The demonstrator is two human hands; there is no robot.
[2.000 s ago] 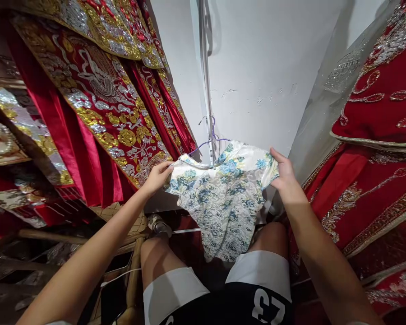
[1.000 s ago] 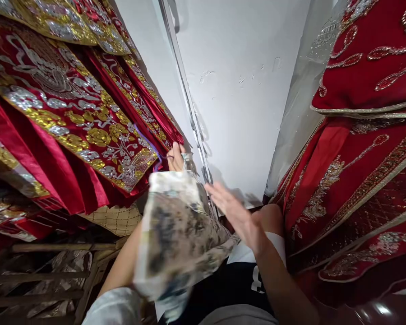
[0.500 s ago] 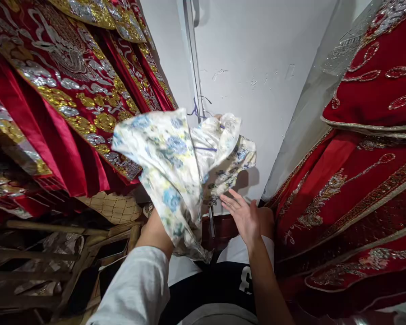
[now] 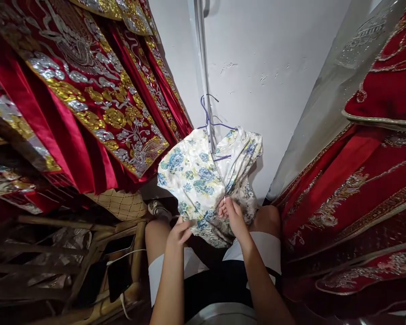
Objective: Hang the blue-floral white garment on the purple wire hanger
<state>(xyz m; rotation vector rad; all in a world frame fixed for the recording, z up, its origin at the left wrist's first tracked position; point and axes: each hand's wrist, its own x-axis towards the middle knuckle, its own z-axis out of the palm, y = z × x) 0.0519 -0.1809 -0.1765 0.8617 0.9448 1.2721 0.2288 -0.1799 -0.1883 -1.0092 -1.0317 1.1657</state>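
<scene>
A white blouse with blue and yellow flowers [image 4: 192,180] hangs on a purple wire hanger [image 4: 207,115] before a white wall. Its neck lies open at the upper right, with a purple bar of the hanger showing inside. Low on the front edge, my right hand [image 4: 233,216] pinches the cloth, fingers curled in. At the lower left hem, the curled fingers and thumb of my left hand [image 4: 180,232] close on the fabric. Part of the blouse's lower end drops between my knees.
Red embroidered garments with gold and silver sequins [image 4: 115,113] hang at left. More red beaded garments [image 4: 341,212] hang at right. Beside my left leg stands a wooden chair [image 4: 135,257] bearing dark phone-like devices [image 4: 119,277] and a white cable. A metal pole [image 4: 200,58] runs up the wall.
The blouse has swung down and spread, now showing its front on the hanger. My left hand has come out from under the cloth to its hem. My open right hand has closed on the front edge.
</scene>
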